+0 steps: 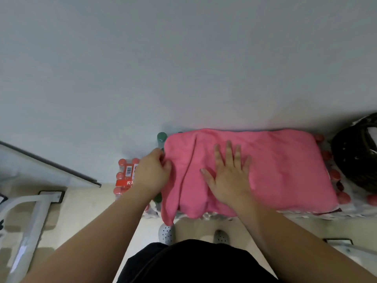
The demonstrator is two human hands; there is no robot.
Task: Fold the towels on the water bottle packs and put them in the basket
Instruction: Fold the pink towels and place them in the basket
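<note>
A pink towel (pixel 281 170) lies spread over the water bottle packs (pixel 346 209) against the wall, its left end hanging off the front as a loose flap. My left hand (pixel 152 174) pinches the towel's left edge with curled fingers. My right hand (pixel 230 172) lies flat on the towel's middle, fingers straight and spread, pressing it down. The dark woven basket (pixel 355 158) sits at the right end of the packs, partly cut off by the frame edge.
A smaller pack of red-capped bottles (pixel 126 176) stands left of the towel, and a green-capped bottle (pixel 162 137) is behind my left hand. A white metal frame (pixel 32 221) stands on the floor at the left. My shoes (pixel 167 233) are below the packs.
</note>
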